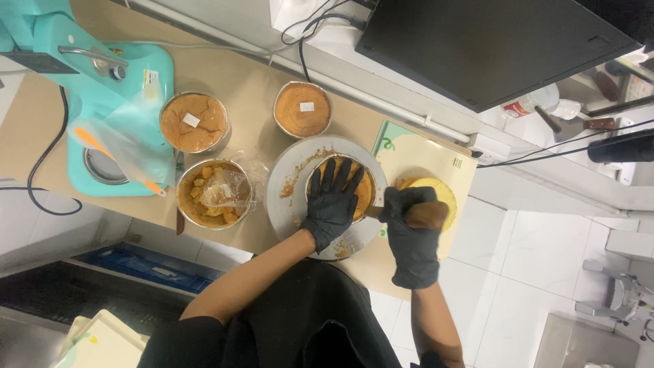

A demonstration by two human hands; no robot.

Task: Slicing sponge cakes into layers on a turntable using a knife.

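The left hand [332, 202], in a black glove, lies flat with fingers spread wide on the round brown cake [343, 187]. The cake sits on a grey round plate [289, 187] near the table's [252, 88] front edge. The right hand [411, 235] grips a knife handle [424, 215] beside the cake.

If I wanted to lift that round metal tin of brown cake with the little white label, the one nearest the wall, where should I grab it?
Probably by the straight metal side wall of the round tin of brown cake with the white label, one of the hands on each side, coming from above. Its top is soft cake filling the rim, and it stands upright with free space all round.
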